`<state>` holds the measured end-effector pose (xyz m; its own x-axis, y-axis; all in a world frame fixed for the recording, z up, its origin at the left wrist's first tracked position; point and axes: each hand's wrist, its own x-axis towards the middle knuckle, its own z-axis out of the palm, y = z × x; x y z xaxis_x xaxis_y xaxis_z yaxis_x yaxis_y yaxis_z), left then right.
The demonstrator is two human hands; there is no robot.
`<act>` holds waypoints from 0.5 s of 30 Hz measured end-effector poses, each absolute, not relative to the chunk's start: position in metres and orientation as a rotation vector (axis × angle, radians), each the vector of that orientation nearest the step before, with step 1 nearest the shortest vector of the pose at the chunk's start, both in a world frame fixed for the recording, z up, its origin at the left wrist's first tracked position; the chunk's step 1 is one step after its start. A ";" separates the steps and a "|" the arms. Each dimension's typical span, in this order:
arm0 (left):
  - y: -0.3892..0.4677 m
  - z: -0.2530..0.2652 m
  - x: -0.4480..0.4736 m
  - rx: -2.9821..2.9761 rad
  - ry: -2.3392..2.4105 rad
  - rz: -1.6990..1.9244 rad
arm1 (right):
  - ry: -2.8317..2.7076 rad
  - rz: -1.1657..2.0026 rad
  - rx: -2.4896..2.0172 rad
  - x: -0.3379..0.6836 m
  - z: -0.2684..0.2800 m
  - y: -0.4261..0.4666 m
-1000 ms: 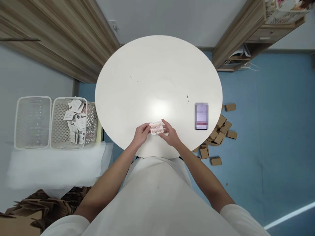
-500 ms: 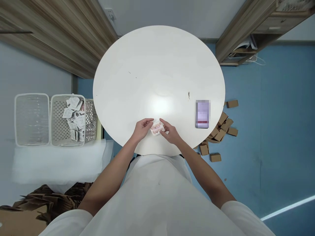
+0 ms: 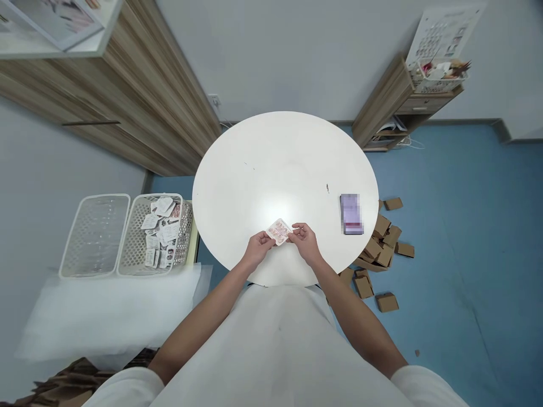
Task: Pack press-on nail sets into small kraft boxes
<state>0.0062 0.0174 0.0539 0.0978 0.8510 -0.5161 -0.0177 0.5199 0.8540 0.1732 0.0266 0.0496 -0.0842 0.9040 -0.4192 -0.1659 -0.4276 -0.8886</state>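
Observation:
A small square white pack with a pink pattern [image 3: 279, 231] is held between my two hands, near the front of the white table [image 3: 271, 152]. My left hand [image 3: 258, 249] is closed, pinching the pack's lower left edge with thumb and fingers. On the opposite side my right hand [image 3: 304, 242] grips the right corner between thumb and fingers. The pack is turned like a diamond, its patterned face up. Whether it touches the tabletop I cannot tell.
A phone with a blurred purple screen [image 3: 352, 214] lies on the table's right side. Small brown cardboard boxes [image 3: 377, 249] are piled on the floor beyond. To the left stand a white basket of printed packs [image 3: 127, 257] and an adjoining basket [image 3: 70, 263].
The pack has turned to a diamond position, and my left hand has moved from its top left to its lower left edge. The camera view has tilted up, showing more wall and cabinet.

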 end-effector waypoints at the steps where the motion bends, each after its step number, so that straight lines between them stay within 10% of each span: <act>1: 0.016 0.056 0.004 0.832 1.304 0.760 | -0.872 1.609 -1.352 0.171 0.051 0.027; 15: -0.004 0.064 -0.057 1.449 1.431 0.598 | -1.725 1.350 -1.408 0.134 0.064 0.022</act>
<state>-0.0568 -0.0044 0.0640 0.1861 0.9416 -0.2805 0.4616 0.1682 0.8710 0.1336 0.0218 0.0641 -0.3150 0.9315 -0.1818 0.4006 -0.0432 -0.9152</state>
